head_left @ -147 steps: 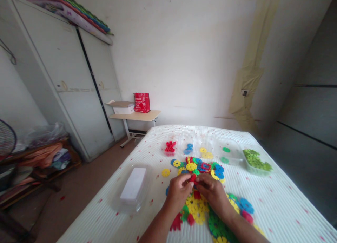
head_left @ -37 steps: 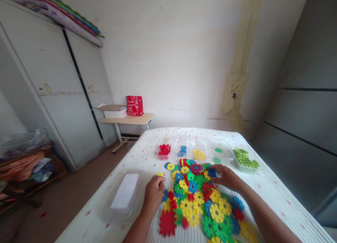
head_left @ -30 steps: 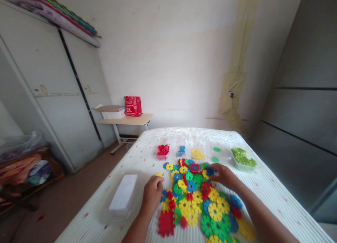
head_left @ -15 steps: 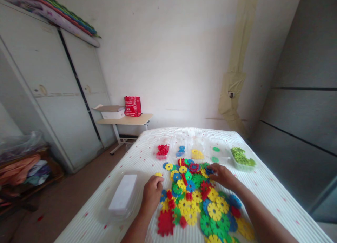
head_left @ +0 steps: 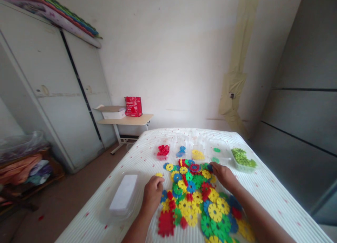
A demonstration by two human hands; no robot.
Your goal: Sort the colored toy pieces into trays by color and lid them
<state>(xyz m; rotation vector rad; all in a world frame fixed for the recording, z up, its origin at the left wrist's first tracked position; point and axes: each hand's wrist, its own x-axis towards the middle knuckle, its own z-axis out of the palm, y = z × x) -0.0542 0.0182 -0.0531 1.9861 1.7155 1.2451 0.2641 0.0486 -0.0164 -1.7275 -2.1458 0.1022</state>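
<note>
A loose pile of toothed plastic discs (head_left: 191, 205) in yellow, green, blue and red lies across the near middle of the table, with small red notched blocks mixed in. My left hand (head_left: 153, 191) is closed at the pile's left edge, a yellow toothed disc (head_left: 159, 174) showing at its fingertips. At the far right edge of the pile, my right hand (head_left: 223, 175) pinches a blue toothed disc (head_left: 210, 168). The grip itself is partly hidden by the fingers.
Behind the pile stand clear tubs holding red blocks (head_left: 163, 150), blue discs (head_left: 182, 150), yellow discs (head_left: 197, 154) and green discs (head_left: 216, 150). A tub of light green pieces (head_left: 242, 157) is at the right. A clear container with a white box (head_left: 123, 193) lies left.
My right hand has shifted slightly to the right and away from me, its fingertips drawing together around the blue disc. My left hand stays practically in place.
</note>
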